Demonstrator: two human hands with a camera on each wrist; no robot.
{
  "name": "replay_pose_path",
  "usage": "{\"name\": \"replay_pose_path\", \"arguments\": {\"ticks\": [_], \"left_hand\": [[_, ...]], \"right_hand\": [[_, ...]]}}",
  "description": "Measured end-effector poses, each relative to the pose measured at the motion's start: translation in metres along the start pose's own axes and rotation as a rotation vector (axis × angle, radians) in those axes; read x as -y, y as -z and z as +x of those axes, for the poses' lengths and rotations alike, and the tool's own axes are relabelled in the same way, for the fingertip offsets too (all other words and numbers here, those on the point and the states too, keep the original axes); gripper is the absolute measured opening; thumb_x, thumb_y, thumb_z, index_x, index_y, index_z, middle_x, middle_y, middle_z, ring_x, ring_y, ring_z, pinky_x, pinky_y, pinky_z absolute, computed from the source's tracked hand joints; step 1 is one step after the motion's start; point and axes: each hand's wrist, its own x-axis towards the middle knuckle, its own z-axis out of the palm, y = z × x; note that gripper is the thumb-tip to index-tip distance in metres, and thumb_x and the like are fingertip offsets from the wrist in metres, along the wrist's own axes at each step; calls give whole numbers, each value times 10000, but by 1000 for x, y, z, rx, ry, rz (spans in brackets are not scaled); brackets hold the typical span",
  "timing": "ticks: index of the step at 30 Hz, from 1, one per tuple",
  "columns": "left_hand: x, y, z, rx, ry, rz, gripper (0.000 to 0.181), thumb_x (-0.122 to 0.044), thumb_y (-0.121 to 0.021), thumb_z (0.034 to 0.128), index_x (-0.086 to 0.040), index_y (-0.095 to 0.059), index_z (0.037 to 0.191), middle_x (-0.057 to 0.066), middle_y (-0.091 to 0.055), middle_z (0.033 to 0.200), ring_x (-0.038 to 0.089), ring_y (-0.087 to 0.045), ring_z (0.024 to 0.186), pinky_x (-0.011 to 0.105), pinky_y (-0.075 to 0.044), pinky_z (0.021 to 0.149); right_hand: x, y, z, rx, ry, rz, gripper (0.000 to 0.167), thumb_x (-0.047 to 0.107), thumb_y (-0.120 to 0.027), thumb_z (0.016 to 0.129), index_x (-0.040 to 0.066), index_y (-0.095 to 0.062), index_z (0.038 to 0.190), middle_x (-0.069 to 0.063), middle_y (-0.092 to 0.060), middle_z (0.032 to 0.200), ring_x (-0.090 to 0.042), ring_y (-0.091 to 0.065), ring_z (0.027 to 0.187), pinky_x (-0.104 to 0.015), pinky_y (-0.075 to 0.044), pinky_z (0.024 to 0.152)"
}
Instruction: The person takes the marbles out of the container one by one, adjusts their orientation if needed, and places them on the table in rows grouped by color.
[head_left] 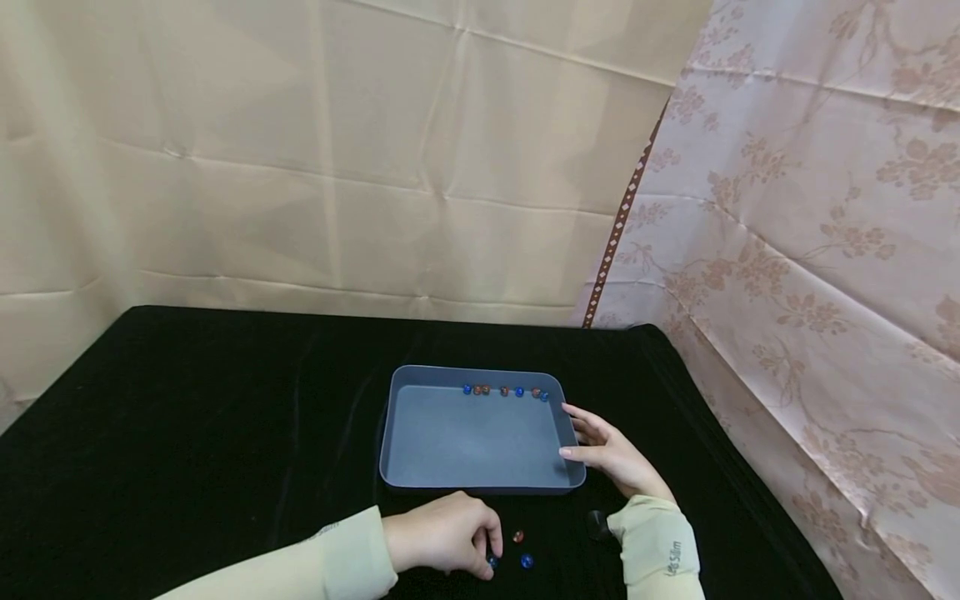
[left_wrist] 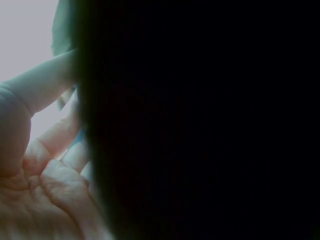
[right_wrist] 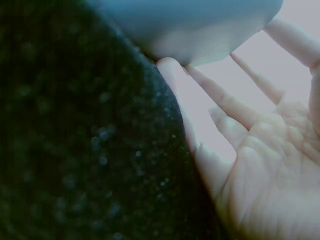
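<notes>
My left hand [head_left: 453,533] is just in front of the tray, thumb and fingers pinching a blue marble [head_left: 492,562] low at the cloth. To its right lie an amber marble [head_left: 518,537] and another blue marble [head_left: 527,562]. The shallow blue-grey tray [head_left: 465,442] has several blue and amber marbles [head_left: 504,391] strung along its far wall. At the tray's right side, my right hand [head_left: 611,454] grips the rim, thumb over the edge. In the right wrist view its fingers [right_wrist: 225,102] reach against the tray's outer wall. Darkness covers most of the left wrist view.
Black cloth [head_left: 187,417] covers the table under everything. Behind the table hangs a cream curtain [head_left: 300,167], with a pink floral curtain [head_left: 810,208] along the right. A small dark object [head_left: 597,525] sits at the right wrist.
</notes>
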Motion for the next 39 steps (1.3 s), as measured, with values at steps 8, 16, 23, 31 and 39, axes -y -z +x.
{"name": "replay_pose_path", "arguments": {"ticks": [8, 16, 23, 31, 39], "left_hand": [[0, 0, 0, -3, -2, -17, 113, -97, -770, 836, -164, -689, 878, -121, -569, 614, 20, -453, 419, 177, -405, 408], [-1, 1, -2, -10, 6, -15, 128, -100, -776, 832, -165, -686, 897, -119, -580, 627, 25, -456, 420, 181, -414, 405], [-2, 1, -3, -15, 22, -17, 157, -111, -780, 830, -169, -676, 932, -119, -595, 643, 31, -473, 431, 192, -428, 413], [-5, 5, -6, -37, 21, -39, 176, -120, -779, 832, -161, -668, 962, -112, -613, 648, 46, -471, 415, 205, -425, 410], [-9, 14, -9, -51, -8, -76, 188, -157, -771, 849, -125, -672, 1006, -101, -633, 679, 55, -493, 448, 205, -431, 434]], "right_hand": [[0, 0, 0, -2, 5, 1, 727, 183, -672, 926, 159, -304, 1553, -251, -271, 1586, -425, -355, 1403, -525, -422, 1083], [-1, 0, -1, 2, 5, 4, 720, 184, -664, 930, 160, -301, 1552, -248, -267, 1588, -433, -339, 1413, -545, -397, 1099], [-1, 1, 0, 5, 8, -1, 713, 193, -659, 936, 160, -302, 1552, -248, -266, 1589, -436, -338, 1414, -538, -403, 1095], [1, 1, 1, -7, 1, -5, 706, 197, -664, 937, 161, -314, 1548, -239, -275, 1588, -441, -323, 1422, -559, -385, 1104], [-1, 1, 0, 1, 10, -6, 696, 194, -654, 943, 160, -312, 1548, -237, -281, 1586, -432, -336, 1414, -550, -396, 1098]]}}
